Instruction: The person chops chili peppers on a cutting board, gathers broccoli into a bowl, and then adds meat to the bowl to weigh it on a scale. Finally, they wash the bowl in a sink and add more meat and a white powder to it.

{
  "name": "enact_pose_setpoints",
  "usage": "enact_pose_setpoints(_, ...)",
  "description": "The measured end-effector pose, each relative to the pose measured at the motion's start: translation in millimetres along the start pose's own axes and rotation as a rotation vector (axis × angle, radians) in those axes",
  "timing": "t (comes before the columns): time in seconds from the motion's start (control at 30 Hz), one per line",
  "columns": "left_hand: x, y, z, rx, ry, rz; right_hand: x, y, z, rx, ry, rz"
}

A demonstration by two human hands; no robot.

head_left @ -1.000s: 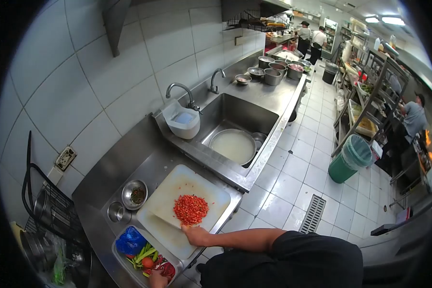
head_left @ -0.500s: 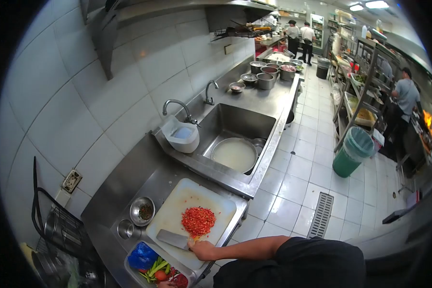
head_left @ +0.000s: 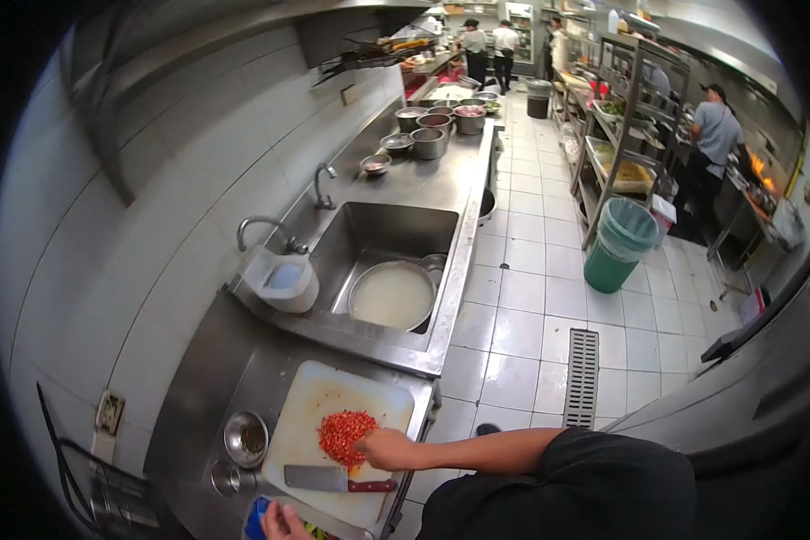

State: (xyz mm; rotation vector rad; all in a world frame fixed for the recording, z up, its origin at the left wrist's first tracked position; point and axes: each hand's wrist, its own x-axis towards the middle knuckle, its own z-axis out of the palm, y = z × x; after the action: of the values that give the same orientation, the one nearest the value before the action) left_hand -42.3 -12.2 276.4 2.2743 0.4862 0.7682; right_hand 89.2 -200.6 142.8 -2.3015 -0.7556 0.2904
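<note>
My right hand (head_left: 389, 449) reaches over the white cutting board (head_left: 301, 423), its closed fingertips at the edge of a pile of chopped red chili (head_left: 344, 434); what they hold, if anything, is hidden. Below the pile the cleaver (head_left: 317, 478) lies flat on the board, its wooden handle (head_left: 372, 486) toward the right. At the bottom edge my left hand (head_left: 285, 522) is partly in view, fingers apart, beside a blue bag (head_left: 256, 519) in a vegetable tray. Two metal bowls, a larger one (head_left: 246, 439) and a smaller one (head_left: 226, 479), stand left of the board.
Beyond the board is a sink (head_left: 342, 292) with a pan of cloudy liquid (head_left: 391, 295) and a white plastic container (head_left: 283, 281). Several pots line the far counter. A green bin (head_left: 619, 247) stands on the floor. A person (head_left: 715, 135) works near flames; others stand far back.
My right hand has let go of the cleaver and moved up to the chili. My left hand has risen further into view at the blue bag. The view has shifted.
</note>
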Motion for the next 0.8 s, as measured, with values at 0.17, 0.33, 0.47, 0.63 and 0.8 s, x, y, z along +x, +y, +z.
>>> enact_pose_setpoints(0.17,-8.8,95.9,152.5,-0.521,-0.422,0.192,-40.0,128.9,-98.4,0.072,0.283,0.211)
enact_pose_setpoints(0.33,-52.5,208.7,320.5,-0.557,-0.709,0.162,-130.2,265.4,-224.1,0.160,0.538,0.487)
enact_pose_setpoints(0.47,-62.1,309.7,395.4,-0.559,-0.832,0.253,-186.3,337.9,-312.9,0.130,0.604,0.589)
enact_pose_setpoints(0.63,-58.3,365.6,496.8,-0.588,-0.834,0.299,-206.4,402.4,-430.7,0.119,0.698,0.612)
enact_pose_setpoints(0.8,-42.1,421.0,589.5,-0.503,-0.951,0.356,-206.1,561.2,-526.5,-0.126,0.756,0.682)
